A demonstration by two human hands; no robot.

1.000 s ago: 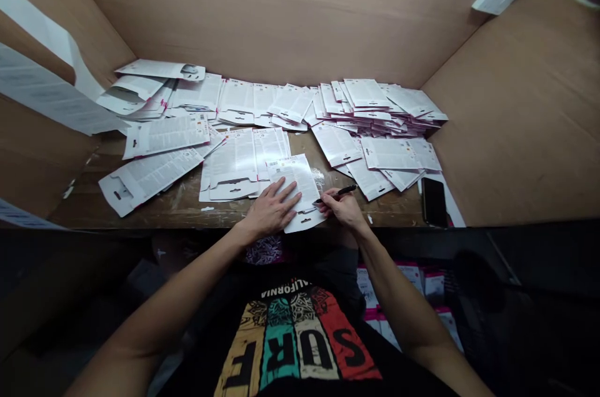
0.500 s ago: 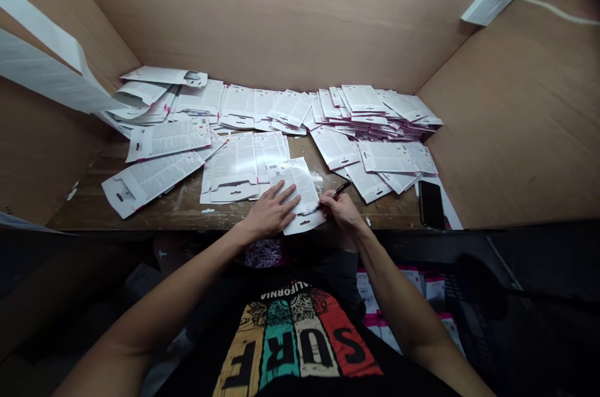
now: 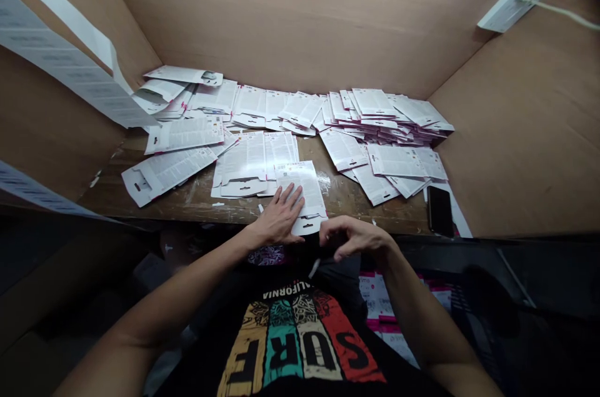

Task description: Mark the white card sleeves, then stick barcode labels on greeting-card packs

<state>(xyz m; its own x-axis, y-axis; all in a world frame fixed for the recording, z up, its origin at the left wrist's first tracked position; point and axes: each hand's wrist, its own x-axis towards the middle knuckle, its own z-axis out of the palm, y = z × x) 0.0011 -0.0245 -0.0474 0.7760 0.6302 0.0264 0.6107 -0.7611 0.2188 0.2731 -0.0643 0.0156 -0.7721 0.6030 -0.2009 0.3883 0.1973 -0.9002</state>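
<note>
My left hand (image 3: 280, 216) lies flat with fingers spread on a white printed packet (image 3: 307, 187) at the table's front edge. The packet's rounded end with a hanging slot points toward me. Just right of that end, my right hand (image 3: 354, 238) hovers over the edge, thumb and fingers apart and bent. Nothing shows between them, and the black pen-like tool is out of sight. Below this hand, a small white strip (image 3: 314, 269) appears in front of my dark clothing.
Similar packets (image 3: 244, 156) lie left of my hands, with more (image 3: 171, 172) farther left. A thick pile (image 3: 394, 112) stands at the back right. A black phone (image 3: 439, 212) rests at the right. Paper strips (image 3: 70, 65) hang at the left. Board walls (image 3: 300, 15) enclose the table.
My right hand has pulled off the packet toward me and its fingers have opened. The black tool is no longer visible. A white strip has appeared below. The whole view has shifted slightly.
</note>
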